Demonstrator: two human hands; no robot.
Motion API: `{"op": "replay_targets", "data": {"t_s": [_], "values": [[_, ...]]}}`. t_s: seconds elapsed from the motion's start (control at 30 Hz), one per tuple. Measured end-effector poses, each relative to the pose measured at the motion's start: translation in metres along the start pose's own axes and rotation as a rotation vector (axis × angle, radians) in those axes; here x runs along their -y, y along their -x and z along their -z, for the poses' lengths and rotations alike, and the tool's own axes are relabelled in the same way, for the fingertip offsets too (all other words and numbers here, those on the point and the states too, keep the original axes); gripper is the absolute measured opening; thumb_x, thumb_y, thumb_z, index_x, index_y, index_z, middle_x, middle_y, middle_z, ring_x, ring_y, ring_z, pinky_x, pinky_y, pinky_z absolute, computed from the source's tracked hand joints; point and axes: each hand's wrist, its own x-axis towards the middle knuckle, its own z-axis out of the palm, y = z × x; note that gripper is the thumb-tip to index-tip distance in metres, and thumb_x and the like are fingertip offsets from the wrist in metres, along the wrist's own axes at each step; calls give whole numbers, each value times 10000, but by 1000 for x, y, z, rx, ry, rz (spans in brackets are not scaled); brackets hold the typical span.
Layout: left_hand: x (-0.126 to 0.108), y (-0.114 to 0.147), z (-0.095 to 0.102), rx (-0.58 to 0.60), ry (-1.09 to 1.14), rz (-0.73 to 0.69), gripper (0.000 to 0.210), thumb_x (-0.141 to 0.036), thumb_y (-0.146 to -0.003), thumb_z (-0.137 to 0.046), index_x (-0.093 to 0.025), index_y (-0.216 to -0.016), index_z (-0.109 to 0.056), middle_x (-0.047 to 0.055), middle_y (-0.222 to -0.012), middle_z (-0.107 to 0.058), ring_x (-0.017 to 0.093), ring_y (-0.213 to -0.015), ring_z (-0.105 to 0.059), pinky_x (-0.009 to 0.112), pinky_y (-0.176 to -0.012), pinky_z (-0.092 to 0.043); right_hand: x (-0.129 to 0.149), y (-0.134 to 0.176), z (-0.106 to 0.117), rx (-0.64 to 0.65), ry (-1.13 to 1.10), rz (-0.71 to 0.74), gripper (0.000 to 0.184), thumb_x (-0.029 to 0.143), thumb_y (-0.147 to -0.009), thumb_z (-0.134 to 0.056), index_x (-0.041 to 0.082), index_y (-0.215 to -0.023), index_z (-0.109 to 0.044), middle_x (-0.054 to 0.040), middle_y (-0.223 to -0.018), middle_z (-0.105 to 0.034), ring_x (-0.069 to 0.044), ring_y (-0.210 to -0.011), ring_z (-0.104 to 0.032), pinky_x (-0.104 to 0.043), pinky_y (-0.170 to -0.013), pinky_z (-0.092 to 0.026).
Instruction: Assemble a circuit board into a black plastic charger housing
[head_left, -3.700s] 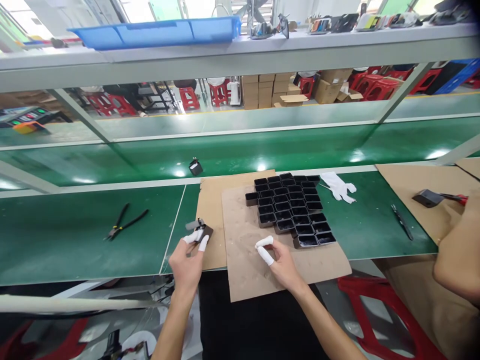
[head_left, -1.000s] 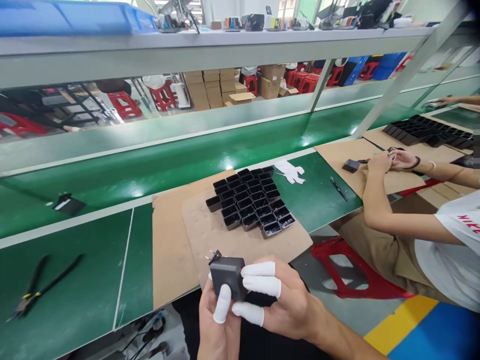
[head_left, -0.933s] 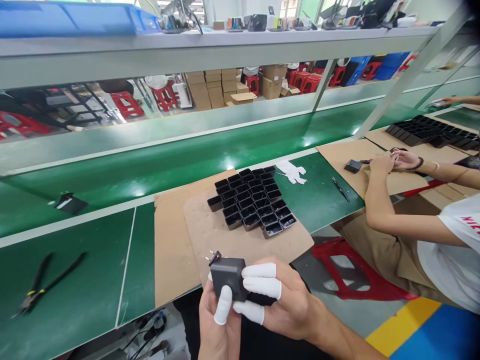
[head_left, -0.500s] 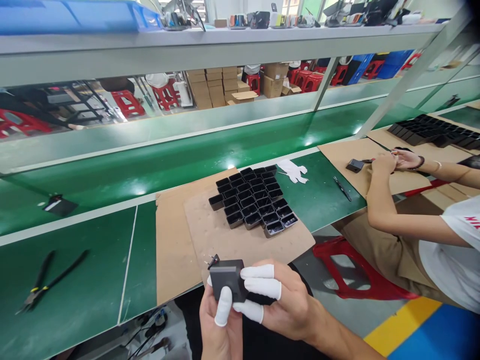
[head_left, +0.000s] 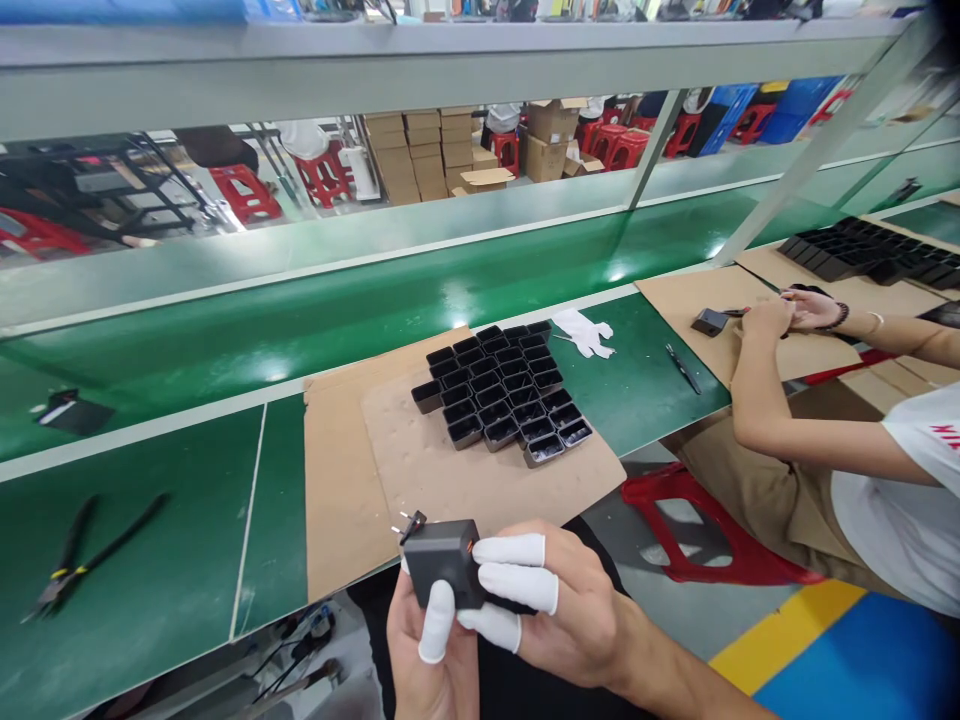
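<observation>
Both my hands hold a small black box-shaped part [head_left: 442, 562] with thin metal pins sticking out at its upper left, low in front of me at the bench edge. My left hand [head_left: 431, 660] grips it from below, its capped thumb lying on the front face. My right hand [head_left: 555, 620] closes on its right side with white finger cots on three fingers. Beyond, a cluster of several open black housings [head_left: 501, 395] stands on a brown cardboard sheet [head_left: 450, 475].
Black pliers [head_left: 82, 555] lie on the green bench at left, a dark part [head_left: 71, 412] on the belt behind. A white glove [head_left: 585, 332] and tweezers [head_left: 681, 368] lie right of the cluster. A co-worker's arms [head_left: 787, 440] work at the neighbouring station; a red stool [head_left: 697, 525] stands below.
I picked the black part up from the bench and brought it close, now in both hands. Over the last second my view tilted down slightly and the part turned a little.
</observation>
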Motion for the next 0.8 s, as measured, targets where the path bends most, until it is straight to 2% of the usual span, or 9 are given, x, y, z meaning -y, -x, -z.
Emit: {"op": "replay_targets", "data": {"t_s": [0.13, 0.3, 0.37, 0.47, 0.6, 0.73, 0.8], "values": [[13, -10, 18, 108, -60, -152, 807, -475, -581, -1055, -189, -1260, -727, 136, -1109, -754, 295, -949, -777, 282, -793, -655, 0, -3, 3, 11, -2, 6, 151, 169, -1129, -711, 86, -1240, -651, -164, -1215, -699, -249, -1094, -719, -366, -934, -657], [15, -11, 23, 145, -104, -162, 717, -474, -591, -1061, -158, -1155, -750, 151, -1114, -753, 300, -965, -775, 290, -793, -660, -1, 1, 6, 37, -25, -15, 203, 168, -1107, -746, 104, -1273, -650, -160, -1235, -692, -265, -1107, -714, -388, -945, -656], [17, -12, 25, 178, -109, -222, 653, -450, -669, -1034, -162, -1184, -754, 151, -1121, -754, 277, -940, -775, 288, -800, -660, -1, 1, 7, 47, -27, -20, 184, 179, -1115, -736, 103, -1259, -650, -158, -1217, -693, -261, -1081, -713, -382, -923, -651], [23, -15, 31, 210, -115, -265, 601, -405, -753, -994, -175, -1249, -745, 164, -1154, -749, 292, -946, -776, 364, -842, -673, -3, 1, 8, 64, -34, -29, 179, 183, -1120, -731, 92, -1250, -648, -156, -1197, -690, -253, -1057, -708, -370, -903, -641], [30, -17, 37, 217, -96, -241, 632, -385, -737, -1004, -183, -1274, -740, 174, -1191, -738, 333, -984, -776, 462, -906, -668, -4, 2, 10, 78, -70, -47, 183, 174, -1112, -744, 96, -1250, -653, -153, -1216, -691, -245, -1075, -707, -362, -932, -642], [30, -13, 34, 218, -90, -218, 610, -375, -745, -998, -171, -1256, -733, 180, -1175, -730, 317, -1002, -766, 441, -908, -665, -4, 1, 11, 70, -78, -55, 139, 177, -1123, -727, 104, -1215, -652, -145, -1184, -699, -237, -1046, -717, -349, -894, -644], [25, -10, 27, 194, -76, -183, 665, -362, -685, -1026, -174, -1248, -726, 166, -1142, -728, 313, -995, -759, 453, -911, -662, -5, 1, 10, 79, -92, -76, 135, 192, -1133, -719, 112, -1217, -649, -135, -1173, -701, -233, -1045, -718, -343, -886, -638]]}}
